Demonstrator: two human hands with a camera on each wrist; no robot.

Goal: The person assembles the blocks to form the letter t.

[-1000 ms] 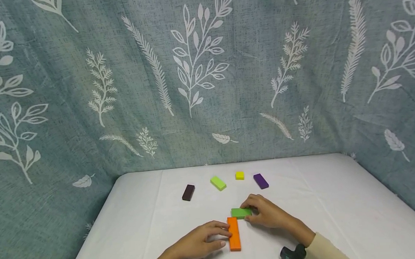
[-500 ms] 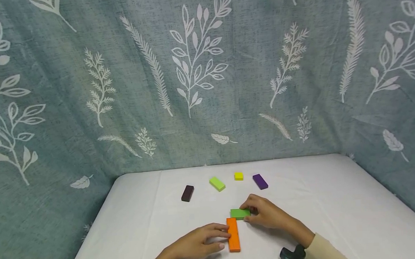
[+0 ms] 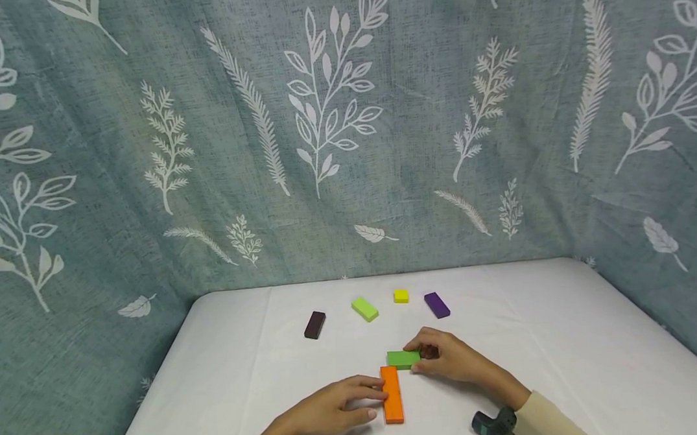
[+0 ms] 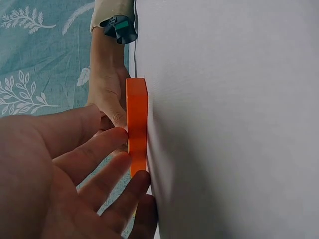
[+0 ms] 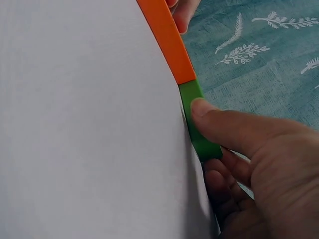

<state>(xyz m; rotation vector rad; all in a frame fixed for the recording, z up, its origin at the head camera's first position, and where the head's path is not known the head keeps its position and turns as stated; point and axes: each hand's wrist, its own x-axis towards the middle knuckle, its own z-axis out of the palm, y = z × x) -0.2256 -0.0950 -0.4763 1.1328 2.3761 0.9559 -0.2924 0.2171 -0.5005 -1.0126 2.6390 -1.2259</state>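
An orange block (image 3: 393, 397) lies lengthwise on the white table, its far end against a short green block (image 3: 400, 360) set crosswise. My left hand (image 3: 330, 406) is at the orange block's left side. Its fairly straight fingertips touch that side (image 4: 135, 124), while the thumb stays off it. My right hand (image 3: 450, 356) pinches the green block's right end, thumb on the near side and index finger on the far side. In the right wrist view the thumb (image 5: 204, 108) lies on the green block (image 5: 197, 129); the other fingers are partly hidden.
Farther back on the table (image 3: 215, 379) lie a dark brown block (image 3: 315, 325), a light green block (image 3: 365, 309), a small yellow block (image 3: 401, 296) and a purple block (image 3: 437, 305). A dark device (image 3: 494, 424) is at my right wrist. Patterned cloth (image 3: 345, 146) hangs behind.
My right fingers have slid very slightly right along the green block. The left hand still touches the orange block, and both blocks keep their arrangement. The whole view has shifted a little.
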